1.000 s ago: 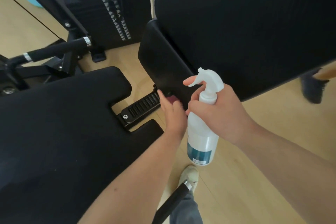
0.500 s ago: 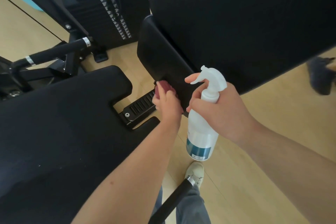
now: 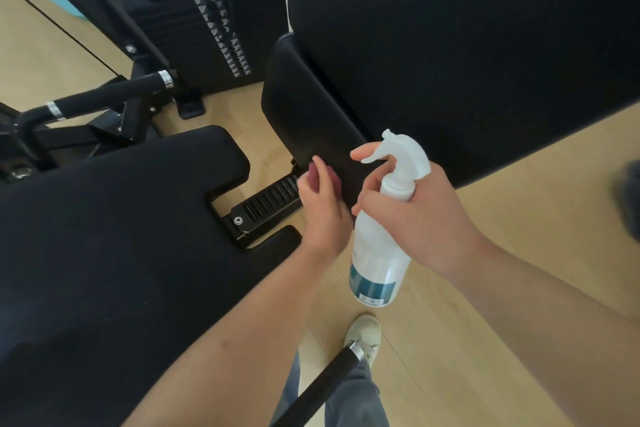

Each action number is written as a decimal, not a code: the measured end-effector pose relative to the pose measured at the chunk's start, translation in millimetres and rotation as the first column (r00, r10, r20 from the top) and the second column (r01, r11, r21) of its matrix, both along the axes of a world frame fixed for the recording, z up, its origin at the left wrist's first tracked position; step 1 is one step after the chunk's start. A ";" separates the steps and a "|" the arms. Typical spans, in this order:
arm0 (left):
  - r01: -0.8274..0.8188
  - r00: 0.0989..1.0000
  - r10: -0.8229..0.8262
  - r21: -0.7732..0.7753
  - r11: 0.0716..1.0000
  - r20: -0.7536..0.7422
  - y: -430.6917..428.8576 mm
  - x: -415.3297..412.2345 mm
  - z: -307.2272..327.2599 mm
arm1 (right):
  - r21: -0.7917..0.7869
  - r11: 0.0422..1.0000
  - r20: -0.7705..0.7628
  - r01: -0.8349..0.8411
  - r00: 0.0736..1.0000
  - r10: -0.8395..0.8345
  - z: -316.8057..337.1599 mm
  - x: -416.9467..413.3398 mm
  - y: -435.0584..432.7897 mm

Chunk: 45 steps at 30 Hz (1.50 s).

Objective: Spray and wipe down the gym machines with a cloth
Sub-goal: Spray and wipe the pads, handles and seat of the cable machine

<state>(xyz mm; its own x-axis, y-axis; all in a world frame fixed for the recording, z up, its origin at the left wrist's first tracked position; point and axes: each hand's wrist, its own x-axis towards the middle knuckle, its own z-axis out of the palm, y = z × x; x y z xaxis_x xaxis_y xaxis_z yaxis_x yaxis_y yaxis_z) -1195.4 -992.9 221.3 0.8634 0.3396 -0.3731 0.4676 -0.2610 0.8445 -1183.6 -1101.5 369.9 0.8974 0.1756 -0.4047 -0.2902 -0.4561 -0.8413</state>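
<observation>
My left hand [image 3: 322, 208] presses a small dark-red cloth [image 3: 314, 176] against the lower end of a narrow black pad [image 3: 304, 114] on the gym machine; most of the cloth is hidden under my fingers. My right hand [image 3: 415, 215] grips the neck of a white spray bottle [image 3: 379, 253] with a blue label, held upright just right of the left hand, index finger by the trigger. A large black back pad [image 3: 450, 45] rises behind both hands. A wide black seat pad [image 3: 104, 236] fills the left side.
A black weight stack [image 3: 207, 21] stands at the back. A black handle bar with chrome rings [image 3: 104, 97] sits at the left. A ribbed black adjuster rail [image 3: 270, 201] lies under the pad. My shoe [image 3: 363, 333] and a black bar [image 3: 318, 392] are on the wooden floor below.
My left hand has slid the red cloth up and leftward along the narrow pad's lower edge. The right hand with the bottle has kept about the same place.
</observation>
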 end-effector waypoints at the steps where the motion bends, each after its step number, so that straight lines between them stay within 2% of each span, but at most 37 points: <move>1: -0.001 1.000 0.001 -0.024 1.000 -0.011 6.2 12.0 2.0 | -0.008 1.000 0.002 -0.013 1.000 0.013 0.1 1.0 1.4; 3: 0.027 1.000 -0.028 -0.085 0.996 -0.005 20.4 36.2 -1.3 | -0.029 0.999 0.014 -0.023 1.000 0.023 0.5 2.8 2.4; 4: 0.031 0.999 -0.031 -0.039 0.999 -0.016 28.6 49.4 -7.0 | -0.039 0.999 0.019 -0.023 1.000 0.024 0.4 3.3 2.0; 9: -0.159 0.949 0.122 -0.105 0.982 -0.292 70.9 96.9 -21.9 | -0.067 0.997 0.027 -0.023 0.999 0.025 1.9 0.6 -2.4; 12: -0.092 0.955 0.052 -0.122 0.988 -0.293 51.9 69.9 -9.2 | -0.071 0.997 0.018 -0.003 1.000 0.005 6.5 0.8 -4.0; 15: 0.047 0.959 -0.091 -0.166 0.985 -0.269 18.4 16.9 -4.1 | -0.087 0.996 0.002 -0.005 1.000 0.005 8.6 0.2 -1.1; 19: 0.010 0.957 -0.051 -0.145 0.989 -0.284 16.9 29.8 -11.5 | -0.170 0.985 -0.049 -0.024 0.999 0.016 4.1 0.8 0.7; 23: 0.027 0.971 -0.043 -0.070 0.997 -0.233 59.4 77.1 -23.0 | -0.237 0.969 -0.133 -0.065 0.990 0.034 -2.7 -0.8 -1.9; 26: -0.094 0.970 0.085 -0.027 0.995 -0.226 94.1 113.6 -28.2 | -0.340 0.933 -0.158 -0.115 0.985 0.064 -1.3 -2.9 -0.1; 28: -0.081 0.974 0.075 -0.020 0.996 -0.215 105.3 127.3 -20.2 | -0.367 0.922 -0.174 -0.127 0.982 0.066 0.2 -3.6 -1.1; 31: -0.059 0.993 0.057 -0.023 0.998 -0.101 91.8 123.5 -0.1 | -0.342 0.930 -0.188 -0.135 0.979 0.073 6.5 -4.1 -3.1; 33: -0.029 0.999 0.030 0.049 0.998 -0.017 58.1 98.0 13.8 | -0.311 0.940 -0.195 -0.139 0.977 0.080 8.7 -4.0 -4.9; 35: 0.028 0.990 -0.045 0.127 0.991 0.131 21.1 54.4 22.1 | -0.312 0.940 -0.175 -0.135 0.981 0.082 9.5 -3.8 -6.5; 37: 0.213 0.954 -0.241 0.163 0.963 0.177 -4.2 5.2 19.1 | -0.295 0.949 -0.137 -0.107 0.988 0.069 9.1 -3.2 -7.0; 39: 0.389 0.915 -0.385 -0.011 0.921 0.124 -13.6 -28.4 21.5 | -0.278 0.955 -0.122 -0.100 0.990 0.068 11.9 -2.8 -5.7; 40: 0.408 0.904 -0.399 -0.031 0.912 0.155 -12.7 -29.1 23.8 | -0.272 0.957 -0.124 -0.102 0.990 0.070 13.3 -2.5 -5.7; 41: 0.362 0.915 -0.355 -0.002 0.932 0.192 -8.9 -17.9 25.0 | -0.271 0.955 -0.130 -0.116 0.988 0.083 13.5 -2.4 -6.8; 43: 0.159 0.947 -0.186 0.121 0.980 0.261 5.1 28.1 26.8 | -0.294 0.944 -0.155 -0.153 0.982 0.111 11.8 -1.7 -9.8; 45: 0.007 0.965 -0.066 0.223 0.975 0.255 31.6 90.8 36.0 | -0.311 0.936 -0.176 -0.167 0.977 0.116 9.7 -0.5 -12.9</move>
